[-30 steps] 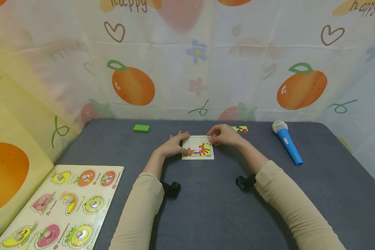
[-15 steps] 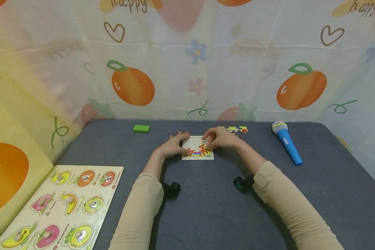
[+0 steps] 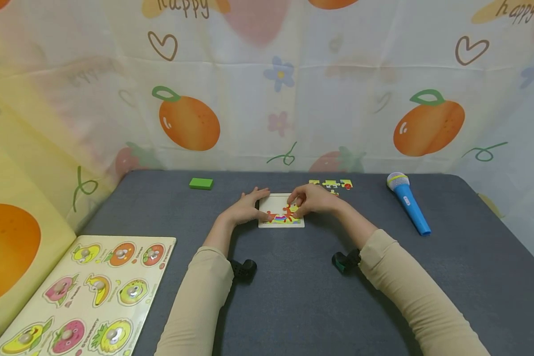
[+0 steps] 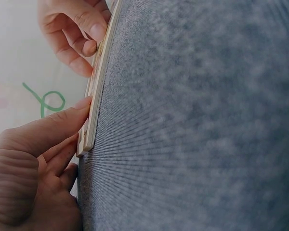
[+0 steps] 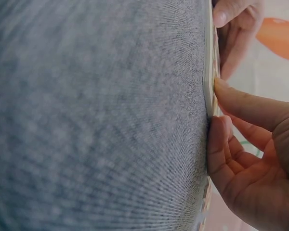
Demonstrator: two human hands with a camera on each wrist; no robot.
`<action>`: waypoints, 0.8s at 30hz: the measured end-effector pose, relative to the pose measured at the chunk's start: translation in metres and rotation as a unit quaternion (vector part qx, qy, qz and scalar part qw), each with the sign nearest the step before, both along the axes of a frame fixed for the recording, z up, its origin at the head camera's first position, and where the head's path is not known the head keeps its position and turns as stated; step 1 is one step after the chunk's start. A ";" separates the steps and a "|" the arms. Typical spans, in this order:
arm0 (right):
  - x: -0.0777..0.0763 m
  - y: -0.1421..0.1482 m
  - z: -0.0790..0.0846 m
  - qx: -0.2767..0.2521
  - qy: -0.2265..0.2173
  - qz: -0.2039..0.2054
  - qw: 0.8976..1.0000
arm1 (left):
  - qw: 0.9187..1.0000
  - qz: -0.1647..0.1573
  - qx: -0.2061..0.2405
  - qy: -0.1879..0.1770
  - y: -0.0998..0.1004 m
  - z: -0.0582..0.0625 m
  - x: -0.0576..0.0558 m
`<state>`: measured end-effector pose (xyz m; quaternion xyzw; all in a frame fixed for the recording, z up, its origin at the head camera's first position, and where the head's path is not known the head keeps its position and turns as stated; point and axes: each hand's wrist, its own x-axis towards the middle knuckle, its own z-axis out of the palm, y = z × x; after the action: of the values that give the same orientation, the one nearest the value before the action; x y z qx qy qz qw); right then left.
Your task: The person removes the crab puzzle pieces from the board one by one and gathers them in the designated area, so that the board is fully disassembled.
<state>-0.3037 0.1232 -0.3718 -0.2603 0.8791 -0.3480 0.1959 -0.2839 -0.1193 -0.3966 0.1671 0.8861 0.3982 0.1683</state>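
1. Clearly, the puzzle tray (image 3: 276,200) lies flat on the table (image 3: 293,296), printed pieces (image 3: 280,218) along its near part.
2. The left hand (image 3: 243,208) holds its left side, thumb spread from fingers; a slack hold could let it slide.
3. The right hand (image 3: 316,199) pinches a yellow piece (image 3: 294,208) at its right; uneven pressure might tip it.
4. Loose pieces (image 3: 331,184) lie just beyond that hand, which could knock them.

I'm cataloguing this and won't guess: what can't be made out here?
Head view: part of the picture in the puzzle tray, covered by the left hand and right hand.
Head view: fine details on the loose puzzle pieces, too small.
Head view: near end of the fruit board, cut off by the bottom edge.
Right wrist view: whether the right hand pinches a piece, hidden by its fingers.
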 end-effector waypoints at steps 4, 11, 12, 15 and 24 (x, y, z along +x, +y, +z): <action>0.000 -0.001 0.000 -0.006 -0.006 -0.003 1.000 | 1.000 0.001 0.004 -0.004 0.000 0.000 0.000; 0.001 -0.002 -0.002 -0.006 -0.009 -0.007 1.000 | 1.000 0.004 0.003 -0.003 0.001 0.001 0.001; 0.000 -0.002 -0.002 -0.006 -0.009 -0.008 1.000 | 1.000 0.005 0.003 -0.003 0.001 0.001 0.001; 0.000 -0.002 -0.002 -0.005 -0.011 -0.010 1.000 | 1.000 0.005 0.001 -0.002 0.001 0.000 0.001; -0.001 -0.002 -0.003 0.001 -0.011 -0.018 1.000 | 1.000 0.006 -0.004 -0.003 0.002 0.001 0.000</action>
<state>-0.3046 0.1208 -0.3751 -0.2406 0.8817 -0.3532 0.2001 -0.2836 -0.1177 -0.3961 0.1596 0.8883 0.3960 0.1694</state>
